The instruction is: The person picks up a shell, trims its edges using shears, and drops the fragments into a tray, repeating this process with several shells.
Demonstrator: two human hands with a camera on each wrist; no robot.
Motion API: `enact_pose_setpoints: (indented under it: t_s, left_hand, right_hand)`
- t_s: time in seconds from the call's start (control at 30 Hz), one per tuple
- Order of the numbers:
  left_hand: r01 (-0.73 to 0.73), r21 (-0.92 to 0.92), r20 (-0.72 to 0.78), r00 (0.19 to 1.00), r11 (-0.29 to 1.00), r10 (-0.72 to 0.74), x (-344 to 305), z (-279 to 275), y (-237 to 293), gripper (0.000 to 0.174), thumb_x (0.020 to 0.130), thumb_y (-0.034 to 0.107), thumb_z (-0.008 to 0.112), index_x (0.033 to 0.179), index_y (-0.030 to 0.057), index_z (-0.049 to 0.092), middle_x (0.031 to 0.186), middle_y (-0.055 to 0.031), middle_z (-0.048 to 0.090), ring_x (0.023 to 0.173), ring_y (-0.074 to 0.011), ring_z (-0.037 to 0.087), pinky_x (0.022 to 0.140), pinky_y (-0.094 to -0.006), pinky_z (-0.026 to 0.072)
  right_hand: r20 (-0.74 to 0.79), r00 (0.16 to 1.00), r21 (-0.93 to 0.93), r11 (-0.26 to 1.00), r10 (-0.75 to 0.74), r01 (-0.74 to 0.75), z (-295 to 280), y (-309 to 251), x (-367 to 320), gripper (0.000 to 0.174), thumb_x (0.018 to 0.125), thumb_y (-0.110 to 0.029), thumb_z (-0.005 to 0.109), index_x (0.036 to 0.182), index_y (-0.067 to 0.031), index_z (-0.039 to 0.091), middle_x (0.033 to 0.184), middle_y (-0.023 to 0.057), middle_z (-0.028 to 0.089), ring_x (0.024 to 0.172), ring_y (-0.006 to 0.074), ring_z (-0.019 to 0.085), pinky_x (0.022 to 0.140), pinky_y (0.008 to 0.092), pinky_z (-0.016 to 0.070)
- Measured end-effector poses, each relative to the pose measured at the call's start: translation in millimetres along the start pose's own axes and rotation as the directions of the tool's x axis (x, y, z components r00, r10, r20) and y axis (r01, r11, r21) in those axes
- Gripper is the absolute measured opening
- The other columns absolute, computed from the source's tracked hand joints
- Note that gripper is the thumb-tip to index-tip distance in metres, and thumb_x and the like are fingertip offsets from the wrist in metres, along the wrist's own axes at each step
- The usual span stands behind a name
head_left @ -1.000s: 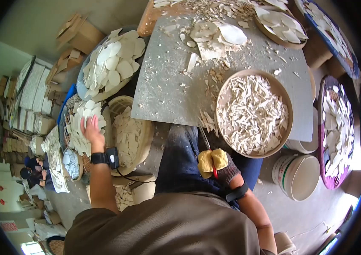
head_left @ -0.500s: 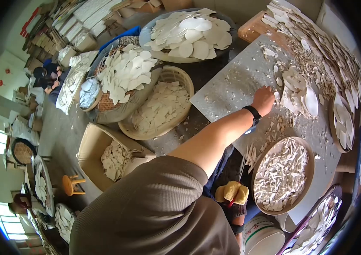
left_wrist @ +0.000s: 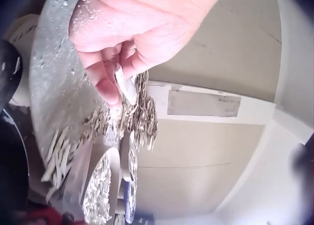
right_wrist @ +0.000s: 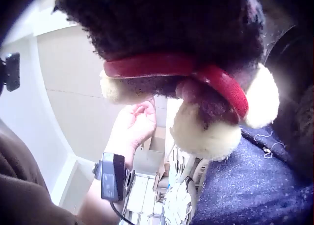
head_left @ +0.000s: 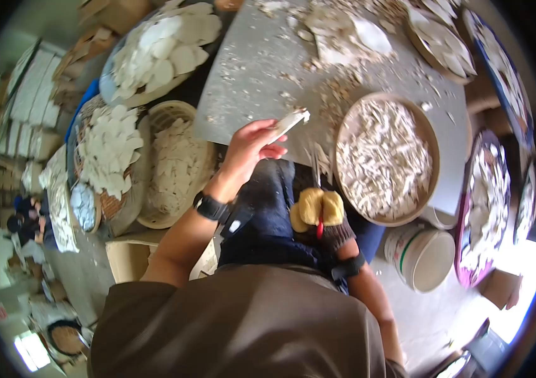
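Note:
My left hand (head_left: pixel 249 151) is raised over the near left edge of the grey table, pinching a white slice (head_left: pixel 290 124) between thumb and fingers. In the left wrist view the slice (left_wrist: pixel 126 87) shows edge-on under the curled fingers. Low over my lap, my right hand (head_left: pixel 336 234) wears a dark knitted glove with yellow padded finger covers (head_left: pixel 311 206). It grips scissors, whose red handles (right_wrist: pixel 152 64) loop round the gloved fingers in the right wrist view. The scissor blades (head_left: pixel 316 165) point forward toward the table edge, beside a round tray (head_left: pixel 433 170) full of white strips.
The grey table (head_left: pixel 230 82) carries crumbs and a pile of slices (head_left: pixel 337 41). Heaped slices fill an oval basket (head_left: pixel 186 151) and a blue-rimmed tub (head_left: pixel 161 47) at left. A white bucket (head_left: pixel 428 258) stands at right. Another person (head_left: pixel 28 220) sits far left.
My left hand went from the slices at left to the far part of the table, then came back near my lap with a slice. The right hand still holds the scissors.

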State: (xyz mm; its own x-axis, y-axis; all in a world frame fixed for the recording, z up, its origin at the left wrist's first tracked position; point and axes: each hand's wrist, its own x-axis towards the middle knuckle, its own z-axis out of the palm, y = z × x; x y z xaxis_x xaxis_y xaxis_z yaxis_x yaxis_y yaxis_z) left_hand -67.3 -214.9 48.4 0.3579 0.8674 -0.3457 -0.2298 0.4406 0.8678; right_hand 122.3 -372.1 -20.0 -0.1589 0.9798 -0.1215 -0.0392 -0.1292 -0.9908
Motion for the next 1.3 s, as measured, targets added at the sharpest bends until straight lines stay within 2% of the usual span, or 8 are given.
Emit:
enact_pose_setpoints:
  t_s: [0.13,0.33,0.37,0.47,0.5,0.67,0.87,1.3]
  left_hand:
    - [-0.084,0.104,-0.028,0.996,0.991,0.088,-27,24,-17,0.034,0.087,0.011,0.061,0.117,-0.0011,0.052,0.090,-0.0139,0.065,0.070,-0.0178,0.066,0.061,-0.0258,0.0532]
    - [-0.118,0.191,0.022,0.993,0.974,0.116,-32,31,-33,0.026,0.087,0.007,0.060,0.111,-0.0024,0.056,0.085,-0.0118,0.066,0.068,-0.0162,0.065,0.058,-0.0250,0.0532]
    - [-0.112,0.196,0.006,0.994,0.974,0.113,-33,32,-34,0.025,0.087,0.008,0.059,0.111,-0.0026,0.056,0.085,-0.0115,0.066,0.068,-0.0159,0.065,0.058,-0.0249,0.0531]
    - [-0.106,0.243,-0.018,0.993,0.964,0.113,-34,40,-35,0.026,0.088,0.009,0.059,0.112,-0.0025,0.057,0.086,-0.0105,0.066,0.068,-0.0146,0.065,0.061,-0.0245,0.0527]
    - [-0.109,0.278,-0.005,0.993,0.954,0.115,-36,42,-35,0.027,0.088,0.010,0.058,0.113,-0.0022,0.058,0.086,-0.0102,0.067,0.069,-0.0139,0.065,0.062,-0.0243,0.0525]
    - [-0.129,0.302,-0.021,0.990,0.944,0.142,-30,50,-34,0.034,0.088,0.014,0.057,0.118,-0.0016,0.054,0.092,-0.0101,0.065,0.078,-0.0152,0.064,0.067,-0.0250,0.0516]
    - [-0.240,0.164,-0.133,0.956,0.957,0.263,-13,64,-46,0.033,0.088,0.007,0.055,0.119,-0.0010,0.045,0.094,-0.0107,0.059,0.079,-0.0176,0.061,0.071,-0.0261,0.0511]
    - [-0.336,0.214,-0.053,0.934,0.917,0.354,19,52,-47,0.025,0.089,0.005,0.056,0.113,-0.0019,0.052,0.091,-0.0123,0.063,0.073,-0.0167,0.064,0.064,-0.0289,0.0560]
  right_hand:
    - [-0.111,0.994,0.172,0.985,0.007,0.013,1,52,16,0.020,0.075,-0.009,0.061,0.094,-0.0052,0.060,0.087,0.0101,0.064,0.082,0.0282,0.062,0.068,0.0363,0.0486]
    - [-0.126,0.982,-0.130,0.984,-0.138,0.122,-3,42,17,0.021,0.082,-0.004,0.057,0.103,-0.0024,0.058,0.098,0.0111,0.064,0.092,0.0225,0.063,0.076,0.0327,0.0503]
    - [-0.128,0.991,0.234,0.970,-0.029,0.058,-2,32,14,0.020,0.082,-0.004,0.055,0.102,-0.0019,0.058,0.097,0.0116,0.064,0.092,0.0228,0.063,0.076,0.0328,0.0500]
    - [-0.131,0.990,0.134,0.989,-0.044,0.062,-1,20,19,0.018,0.080,-0.010,0.054,0.097,-0.0032,0.059,0.087,0.0135,0.062,0.083,0.0289,0.060,0.070,0.0342,0.0480]
    - [0.072,0.949,-0.711,0.651,-0.308,0.265,-3,-2,18,0.017,0.079,-0.011,0.054,0.093,-0.0041,0.059,0.085,0.0137,0.061,0.081,0.0305,0.059,0.069,0.0355,0.0474]
    - [-0.130,0.804,-0.665,0.652,-0.581,0.364,-6,-16,12,0.018,0.074,-0.014,0.059,0.091,-0.0052,0.059,0.086,0.0150,0.060,0.084,0.0329,0.057,0.074,0.0414,0.0474]
    - [-0.104,0.940,-0.623,0.758,-0.325,0.194,-8,-22,13,0.019,0.082,-0.020,0.054,0.094,-0.0053,0.057,0.087,0.0160,0.060,0.085,0.0358,0.059,0.073,0.0402,0.0494]
    - [-0.003,0.878,-0.624,0.687,-0.479,0.372,-4,25,18,0.030,0.071,-0.016,0.059,0.100,-0.0094,0.062,0.099,0.0096,0.063,0.092,0.0290,0.058,0.076,0.0401,0.0449]
